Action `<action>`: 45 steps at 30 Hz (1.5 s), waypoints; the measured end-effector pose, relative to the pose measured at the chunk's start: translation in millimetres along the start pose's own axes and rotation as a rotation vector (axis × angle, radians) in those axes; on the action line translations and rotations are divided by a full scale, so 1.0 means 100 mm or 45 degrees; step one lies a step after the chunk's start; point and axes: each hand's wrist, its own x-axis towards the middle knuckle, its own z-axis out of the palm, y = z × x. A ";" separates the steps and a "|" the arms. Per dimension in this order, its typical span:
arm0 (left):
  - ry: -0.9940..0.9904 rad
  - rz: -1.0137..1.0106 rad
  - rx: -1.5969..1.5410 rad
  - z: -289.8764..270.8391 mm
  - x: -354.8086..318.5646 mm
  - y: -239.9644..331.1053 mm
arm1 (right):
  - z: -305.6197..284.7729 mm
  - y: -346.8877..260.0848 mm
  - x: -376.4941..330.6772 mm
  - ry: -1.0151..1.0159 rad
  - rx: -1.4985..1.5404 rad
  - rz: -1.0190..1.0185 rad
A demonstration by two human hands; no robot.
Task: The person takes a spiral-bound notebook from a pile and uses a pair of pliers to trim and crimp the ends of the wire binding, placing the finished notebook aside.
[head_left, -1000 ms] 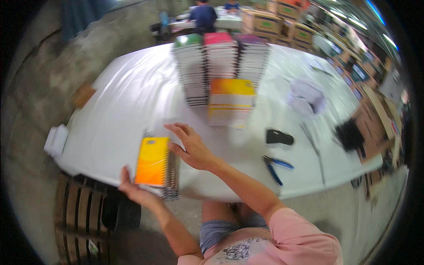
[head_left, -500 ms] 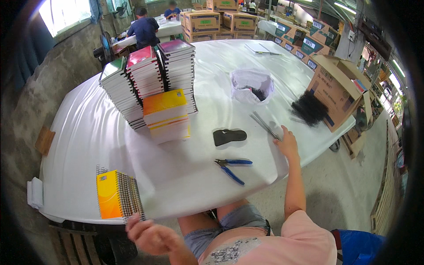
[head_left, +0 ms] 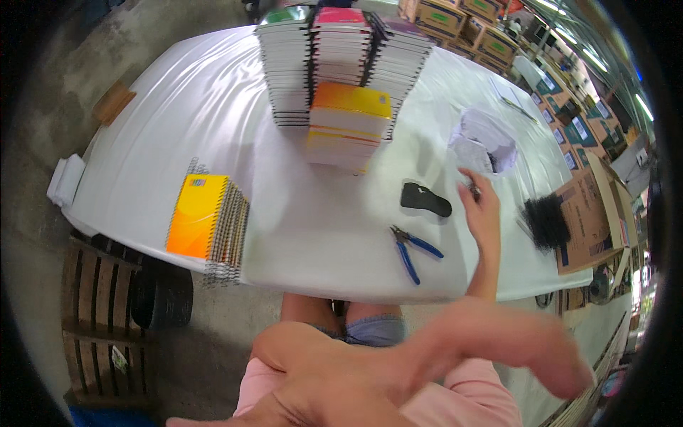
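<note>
Large and smeared by motion, my left hand point(head_left: 491, 331) crosses in front of my body, close to the camera; its fingers are too blurred to read. My right hand point(head_left: 482, 206) is over the right part of the table, below a white bag point(head_left: 491, 128). Its fingers are closed on a small dark wire piece that looks like a spiral binding coil point(head_left: 474, 190). Left of this hand lies a flat black piece point(head_left: 425, 199). Nearer to me are blue-handled cutting pliers point(head_left: 414, 254), jaws pointing away. A pile of yellow spiral notebooks point(head_left: 198, 217) sits at the table's near left.
Tall stacks of spiral notebooks point(head_left: 341, 53) stand at the back, with yellow-covered ones point(head_left: 348, 128) before them. A heap of black coils point(head_left: 546, 222) lies by an open cardboard box point(head_left: 590, 220) at right. A wooden block point(head_left: 114, 103) is at the left edge.
My left hand has left the notebook pile's edge and swung right, up close to the camera. The view has turned left. My right hand's fingers have closed near the coil.
</note>
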 end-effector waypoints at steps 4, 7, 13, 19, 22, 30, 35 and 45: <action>-0.014 -0.031 -0.032 0.02 0.02 0.14 | 0.48 -0.32 0.75 -0.185 0.481 0.349; -0.005 -0.045 0.013 0.03 0.01 0.24 | 0.83 -0.42 1.12 -0.220 0.663 0.581; -0.012 -0.061 0.191 0.02 -0.01 0.48 | 1.12 -0.41 1.44 -0.275 0.883 0.637; 0.077 -0.683 1.280 0.12 0.03 1.10 | 0.76 -0.37 1.39 -0.130 0.512 0.383; 0.540 0.270 -0.573 -0.16 -0.09 0.05 | 0.62 -0.78 0.86 -0.031 0.796 0.246; 0.840 -0.508 -0.409 -0.54 -0.21 -1.21 | 0.58 -1.01 -0.79 -0.360 0.700 0.098; -0.586 -0.436 1.898 -0.84 -0.04 -0.76 | 0.38 -0.32 -1.12 -0.277 -0.255 -0.219; -0.273 -0.199 2.081 -0.70 -0.39 -1.33 | 0.19 -0.15 -1.09 -0.439 -0.037 0.040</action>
